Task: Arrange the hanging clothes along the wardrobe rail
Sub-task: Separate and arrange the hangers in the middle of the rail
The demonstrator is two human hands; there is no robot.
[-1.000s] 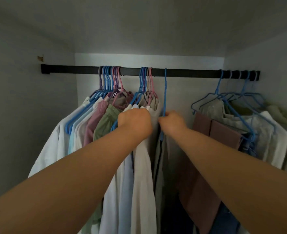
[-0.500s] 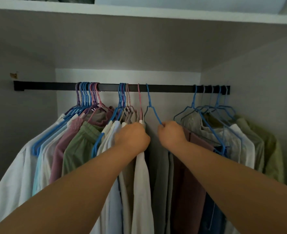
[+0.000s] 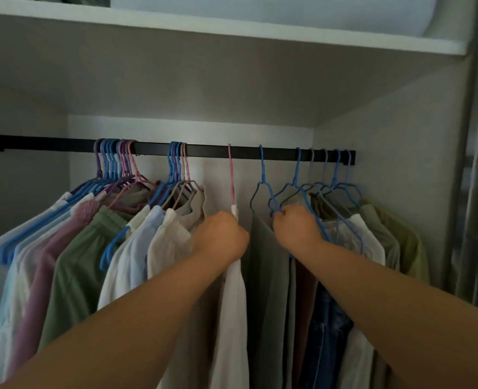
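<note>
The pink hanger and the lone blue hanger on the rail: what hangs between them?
Nothing: in the head view, the rail is bare between the pink hanger and blue hanger.

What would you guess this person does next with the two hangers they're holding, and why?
Probably slide the blue hanger rightward to join the bunch by the wall. The right hand grips its lower wire, and the left hand holds the white garment on the pink hanger. Both hang alone on the rail, between tightly packed groups.
</note>
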